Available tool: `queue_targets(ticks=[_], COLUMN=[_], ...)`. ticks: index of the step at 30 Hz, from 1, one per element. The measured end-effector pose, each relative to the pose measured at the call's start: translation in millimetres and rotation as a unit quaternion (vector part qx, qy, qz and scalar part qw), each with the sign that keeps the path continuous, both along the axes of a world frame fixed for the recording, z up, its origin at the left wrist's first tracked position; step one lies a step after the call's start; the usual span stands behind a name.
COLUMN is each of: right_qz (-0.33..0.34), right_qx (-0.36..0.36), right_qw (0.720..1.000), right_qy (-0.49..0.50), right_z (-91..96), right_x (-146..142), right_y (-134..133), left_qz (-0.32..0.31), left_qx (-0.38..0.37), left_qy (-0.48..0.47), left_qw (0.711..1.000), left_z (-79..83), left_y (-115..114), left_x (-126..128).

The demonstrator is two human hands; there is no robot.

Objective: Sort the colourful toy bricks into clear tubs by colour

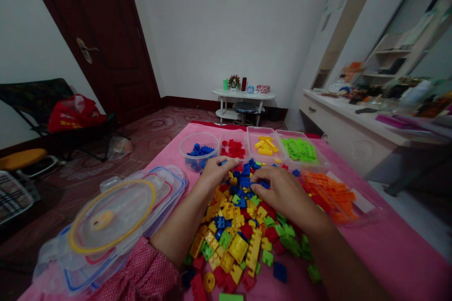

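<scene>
A heap of mixed toy building bricks (237, 247) in yellow, blue, green and red covers the middle of the pink table. At the heap's far left edge is my left hand (216, 172), thumb and fingers closed around a small blue brick (223, 162) that shows between them. My right hand (278, 188) reaches over the heap from the right, its fingers curled in a pinch at a blue brick (264, 183). Other blue bricks (244, 179) lie between the two hands. The palm sides of both hands are hidden.
Behind the heap stand a round tub (181, 146) of blue bricks and clear boxes with red bricks (233, 148), yellow bricks (265, 146) and green bricks (299, 149). Orange bricks (334, 195) fill a box at right. Stacked plastic lids (130, 211) lie at left.
</scene>
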State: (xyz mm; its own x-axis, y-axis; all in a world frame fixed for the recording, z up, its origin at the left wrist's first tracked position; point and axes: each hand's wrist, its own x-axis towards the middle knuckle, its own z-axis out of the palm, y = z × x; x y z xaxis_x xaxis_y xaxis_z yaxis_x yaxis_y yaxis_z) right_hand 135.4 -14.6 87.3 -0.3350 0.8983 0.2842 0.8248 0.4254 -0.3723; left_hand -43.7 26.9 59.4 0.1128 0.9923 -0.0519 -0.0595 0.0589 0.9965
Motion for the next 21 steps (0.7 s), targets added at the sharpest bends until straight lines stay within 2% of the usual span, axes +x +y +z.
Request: queue_targets(ticks=[1, 3, 7, 11, 14, 19, 21], right_qz=[-0.003, -0.015, 0.001, 0.022, 0.007, 0.065, 0.065], right_qx=[0.002, 0.032, 0.095, 0.093, 0.09, 0.11, 0.13], right_qw=[1.0, 0.998, 0.986, 0.978, 0.971, 0.962, 0.959], right_qy=[0.013, 0.057, 0.138, 0.188, 0.223, 0.242, 0.243], right_z=[0.1, 0.1, -0.7, -3.2, -5.9, -7.0, -5.0], right_x=[1, 1, -6, -15, -21, -31, -31], right_y=[1, 3, 3, 1, 0, -3, -4], left_qz=[0.007, -0.023, -0.15, -0.213, -0.218, -0.238, -0.23], left_qx=[-0.031, -0.102, -0.224, -0.261, -0.28, -0.306, -0.308], left_qy=[-0.043, -0.13, -0.24, -0.28, -0.294, -0.353, -0.376], left_qw=[0.999, 0.986, 0.933, 0.899, 0.887, 0.851, 0.843], left_z=[0.8, 2.5, 2.4, -2.1, -5.2, -8.3, -7.4], left_y=[1, 3, 1, -3, -3, -5, -6], left_x=[-2, -5, -6, -1, 2, 7, 8])
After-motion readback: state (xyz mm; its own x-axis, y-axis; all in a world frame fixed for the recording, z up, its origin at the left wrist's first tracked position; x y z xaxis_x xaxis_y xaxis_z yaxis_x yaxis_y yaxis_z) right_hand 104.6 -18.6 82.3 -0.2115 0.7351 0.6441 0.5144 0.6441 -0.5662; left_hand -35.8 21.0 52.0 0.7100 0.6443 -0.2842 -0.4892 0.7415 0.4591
